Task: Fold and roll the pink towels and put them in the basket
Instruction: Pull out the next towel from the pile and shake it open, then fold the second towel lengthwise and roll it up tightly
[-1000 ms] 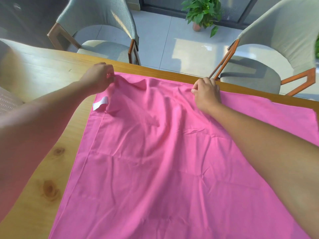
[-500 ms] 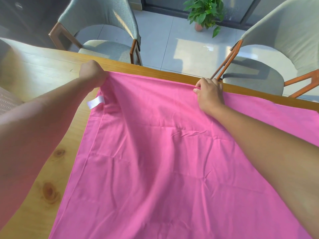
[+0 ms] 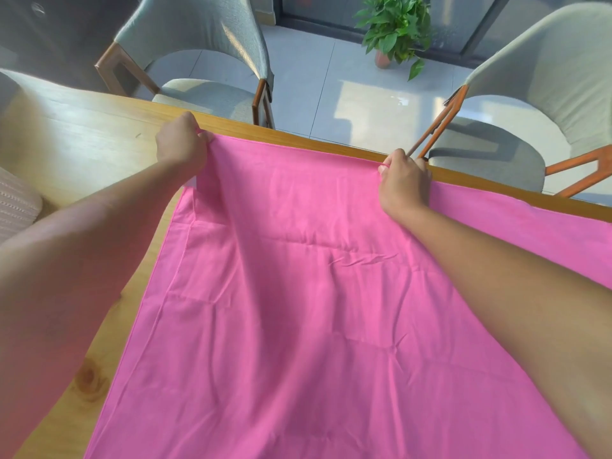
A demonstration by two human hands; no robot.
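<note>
A large pink towel (image 3: 298, 293) lies spread over the wooden table (image 3: 82, 144), reaching from its far edge to the bottom of the view. My left hand (image 3: 180, 145) pinches the towel's far left corner. My right hand (image 3: 402, 183) grips the far edge near the middle, close to the table's far rim. The stretch of edge between my hands is pulled taut and lies smooth. A second layer of pink cloth shows along the left side and beyond my right hand. No basket is in view.
Two grey upholstered chairs with wooden frames (image 3: 205, 61) (image 3: 530, 111) stand beyond the table's far edge. A potted plant (image 3: 395, 28) sits on the tiled floor by the window. A pale ribbed cushion (image 3: 16, 207) lies at the left edge.
Both hands have drawn the towel's far edge away from me towards the table's far rim, smoothing the folds between them. The white tag near my left hand is now hidden.
</note>
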